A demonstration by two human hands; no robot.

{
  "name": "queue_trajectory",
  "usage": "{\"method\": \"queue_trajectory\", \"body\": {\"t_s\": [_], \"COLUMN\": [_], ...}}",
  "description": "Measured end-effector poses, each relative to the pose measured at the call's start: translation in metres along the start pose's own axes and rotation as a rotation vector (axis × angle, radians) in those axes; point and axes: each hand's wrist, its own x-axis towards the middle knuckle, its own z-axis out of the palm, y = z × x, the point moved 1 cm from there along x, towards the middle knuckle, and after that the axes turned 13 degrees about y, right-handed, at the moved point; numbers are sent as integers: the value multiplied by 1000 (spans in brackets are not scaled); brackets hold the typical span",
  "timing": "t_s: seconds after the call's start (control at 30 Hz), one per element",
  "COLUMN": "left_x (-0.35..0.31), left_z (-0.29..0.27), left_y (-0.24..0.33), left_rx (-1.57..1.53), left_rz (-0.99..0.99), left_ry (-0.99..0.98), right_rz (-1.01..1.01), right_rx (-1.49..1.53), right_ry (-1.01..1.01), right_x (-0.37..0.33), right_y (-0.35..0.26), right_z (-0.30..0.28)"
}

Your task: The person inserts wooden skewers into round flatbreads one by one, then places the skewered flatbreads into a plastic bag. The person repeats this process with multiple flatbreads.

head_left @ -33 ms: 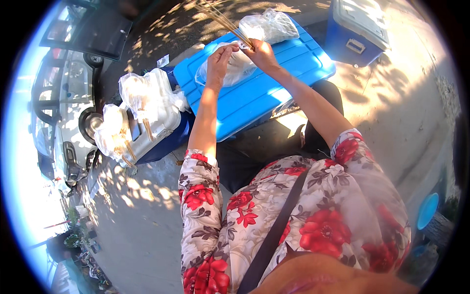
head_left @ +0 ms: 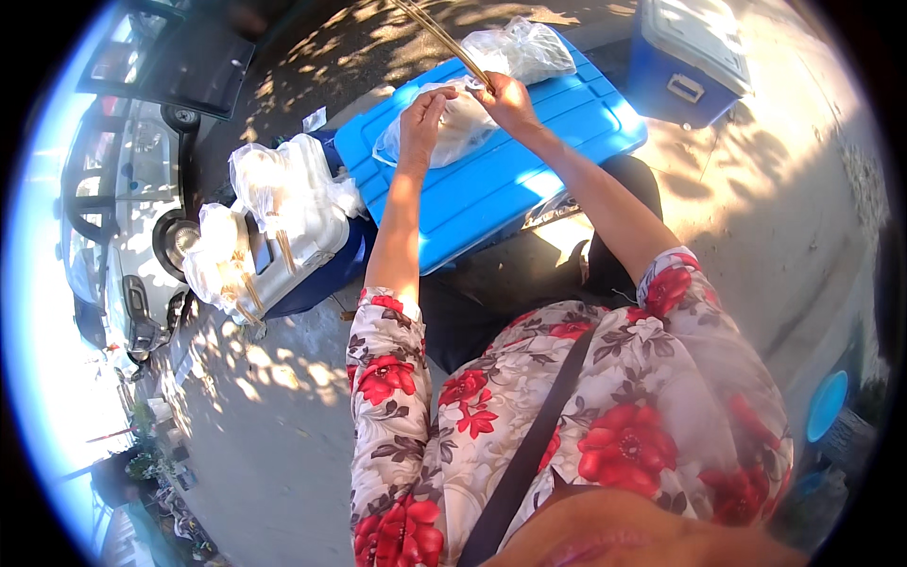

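Note:
Thin wooden sticks, like skewers [head_left: 436,38], are held in a bundle in my right hand [head_left: 511,104], their long ends pointing up and to the left. Close beside it on the left is my left hand [head_left: 422,125], its fingertips pressed together; what they pinch, if anything, is too small to make out. Under both hands a clear plastic bag with pale contents [head_left: 463,132] lies on the blue lid [head_left: 444,208] of a large storage box. A second filled plastic bag [head_left: 524,52] rests at the lid's far edge.
At the left, a white-topped cooler [head_left: 316,236] carries plastic bags with sticks poking out [head_left: 222,250]. Another blue and white cooler [head_left: 685,71] stands at the far right. A parked vehicle [head_left: 123,189] is beyond on the left. A round blue object [head_left: 827,406] is at the right.
The sticks in my right hand have shifted slightly, with their far ends a little further right. Both hands stay nearly in place over the lid.

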Motion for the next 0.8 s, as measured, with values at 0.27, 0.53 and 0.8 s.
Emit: {"method": "queue_trajectory", "body": {"t_s": [0.27,0.53,0.8], "left_x": [17,-20,-74], "left_z": [-12,-32,-18], "left_y": [-60,-40,5], "left_rx": [793,959,1225], "left_rz": [179,-8,245], "left_ry": [18,-234,-44], "right_rz": [-23,105,371], "right_rx": [-370,-43,54], "right_ry": [-19,-243,-283], "right_x": [-10,-37,-55], "right_y": [24,42,43], "right_z": [14,2,-9]}}
